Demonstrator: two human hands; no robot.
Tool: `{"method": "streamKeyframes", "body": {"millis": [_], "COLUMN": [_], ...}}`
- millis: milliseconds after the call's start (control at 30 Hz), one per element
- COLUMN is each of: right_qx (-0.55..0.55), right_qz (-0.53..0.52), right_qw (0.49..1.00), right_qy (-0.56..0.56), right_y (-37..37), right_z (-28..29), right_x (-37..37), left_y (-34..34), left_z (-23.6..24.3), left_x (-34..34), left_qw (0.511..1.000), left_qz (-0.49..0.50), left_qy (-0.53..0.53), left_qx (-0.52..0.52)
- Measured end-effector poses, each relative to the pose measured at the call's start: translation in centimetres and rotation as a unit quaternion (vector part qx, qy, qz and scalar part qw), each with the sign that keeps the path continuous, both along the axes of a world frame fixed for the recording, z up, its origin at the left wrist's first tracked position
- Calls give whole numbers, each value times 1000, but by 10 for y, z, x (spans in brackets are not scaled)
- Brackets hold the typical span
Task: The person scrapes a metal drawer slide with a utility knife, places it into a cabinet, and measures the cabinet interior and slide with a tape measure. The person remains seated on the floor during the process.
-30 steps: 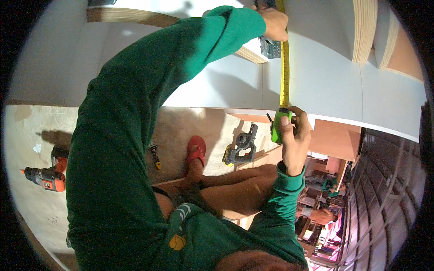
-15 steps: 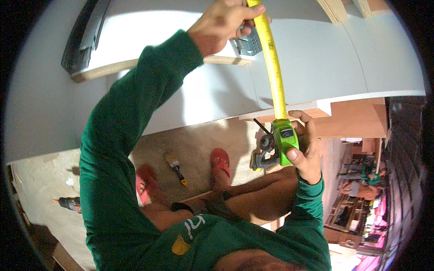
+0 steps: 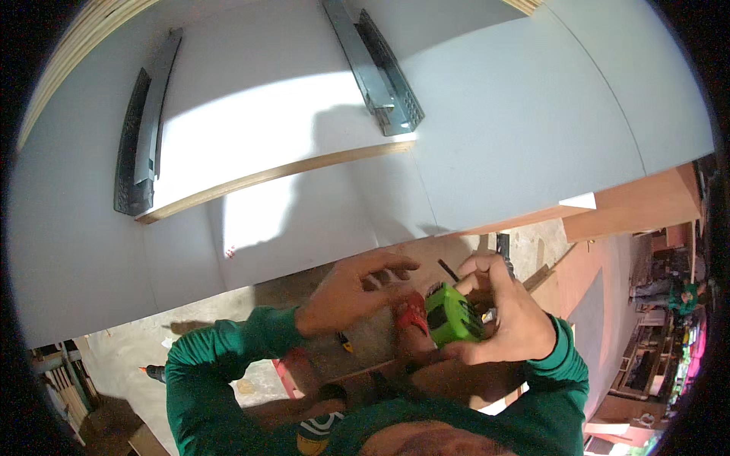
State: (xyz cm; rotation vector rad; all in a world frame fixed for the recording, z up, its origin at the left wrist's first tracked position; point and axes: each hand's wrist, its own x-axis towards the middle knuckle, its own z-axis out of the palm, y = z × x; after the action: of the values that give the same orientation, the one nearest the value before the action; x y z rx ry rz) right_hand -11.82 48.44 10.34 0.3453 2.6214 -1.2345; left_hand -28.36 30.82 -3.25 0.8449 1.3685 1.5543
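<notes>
My right hand (image 3: 521, 323) is closed around a green and black tape measure (image 3: 450, 318) in front of my body. No yellow blade shows outside its case. A thin dark stick (image 3: 447, 268) shows beside the fingers of that hand; whether they hold it I cannot tell. To the left, my left hand (image 3: 338, 296) hovers apart from the tape measure, its fingers loosely bent and spread, with nothing seen in them. Both hands are over the floor, just on my side of the pale cabinet panel (image 3: 502, 167).
Two grey metal drawer slides, a left one (image 3: 144, 152) and a right one (image 3: 372, 76), are on the panelled cabinet. A wooden strip (image 3: 274, 173) runs between their near ends. A dark tool with an orange tip (image 3: 154, 372) lies at left. A person in green (image 3: 684, 295) is far right.
The yellow blade has gone back into the tape measure. My left hand has let go of it and come down towards me. The view has shifted, showing both drawer slides.
</notes>
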Motion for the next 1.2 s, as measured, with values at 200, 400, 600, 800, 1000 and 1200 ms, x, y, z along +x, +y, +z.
{"method": "streamKeyframes", "body": {"millis": [200,400,600,800,1000,1200], "right_qx": [106,155,147,167,183,178], "right_qz": [141,195,236,270,311,300], "right_qw": [966,952,947,936,916,929], "right_qy": [-187,-179,-161,-149,-174,-124], "right_y": [11,5,11,16,17,11], "right_z": [-14,-28,-38,-64,-78,-78], "right_x": [-10,-20,-27,-27,-24,-25], "left_y": [16,70,81,88,88,94], "left_z": [10,35,20,6,6,2], "left_x": [-68,-113,-123,-120,-122,-121], "left_qw": [865,715,705,672,661,640], "left_qz": [183,251,196,224,227,223], "left_qy": [462,653,681,706,715,736], "left_qx": [79,26,-23,-11,9,5]}}
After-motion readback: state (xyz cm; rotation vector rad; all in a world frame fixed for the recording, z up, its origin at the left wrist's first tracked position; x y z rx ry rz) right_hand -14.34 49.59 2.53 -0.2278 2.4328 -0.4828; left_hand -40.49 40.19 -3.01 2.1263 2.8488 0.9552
